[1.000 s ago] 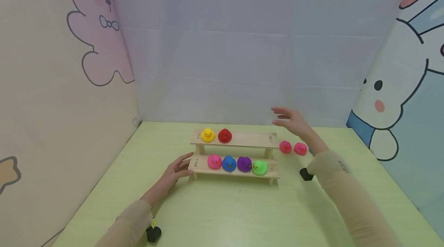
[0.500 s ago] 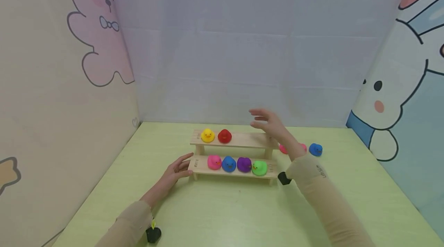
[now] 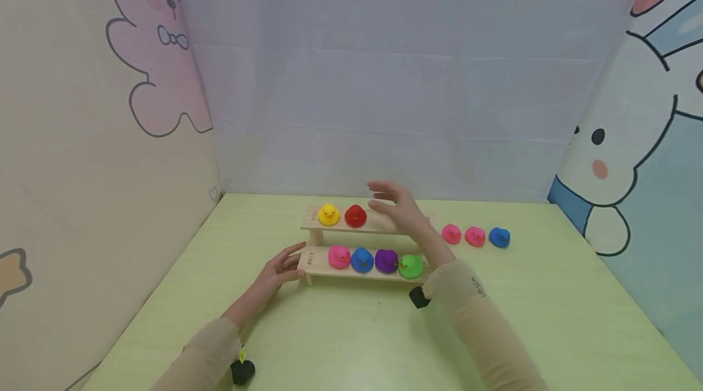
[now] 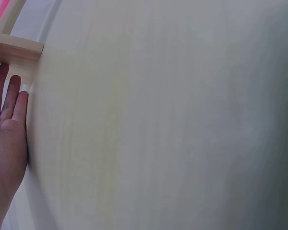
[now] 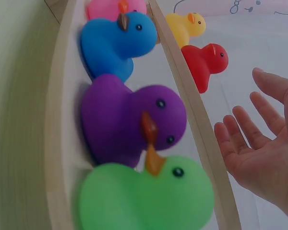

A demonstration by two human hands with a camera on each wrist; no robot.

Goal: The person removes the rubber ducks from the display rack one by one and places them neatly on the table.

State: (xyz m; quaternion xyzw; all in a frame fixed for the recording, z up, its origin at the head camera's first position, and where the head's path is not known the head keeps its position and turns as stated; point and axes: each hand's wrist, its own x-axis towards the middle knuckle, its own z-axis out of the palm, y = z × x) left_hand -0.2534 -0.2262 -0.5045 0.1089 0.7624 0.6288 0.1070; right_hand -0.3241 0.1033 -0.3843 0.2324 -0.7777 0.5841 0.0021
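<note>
A two-step wooden rack (image 3: 384,222) stands on the table. A yellow duck (image 3: 328,215) and a red duck (image 3: 356,216) sit on its upper step. Along the lower step are pink (image 3: 339,257), blue (image 3: 362,260), purple (image 3: 387,261) and green (image 3: 410,266) toy ducks. My right hand (image 3: 400,208) hovers over the upper step just right of the red duck, thumb and fingers spread and holding nothing. At the lower step's left end, my left hand (image 3: 274,274) rests with fingers extended; the left wrist view shows its fingertips (image 4: 14,81) right at the wood.
Two pink ducks (image 3: 452,233) (image 3: 475,236) and a blue duck (image 3: 500,237) stand in a row on the table (image 3: 340,342), to the right of the rack. A pale curtain (image 3: 351,104) closes off the back, and printed cartoon walls rise at both sides.
My right hand has swept left and slightly down, from above the loose ducks at the right to beside the red duck. The left hand and all the ducks have stayed put.
</note>
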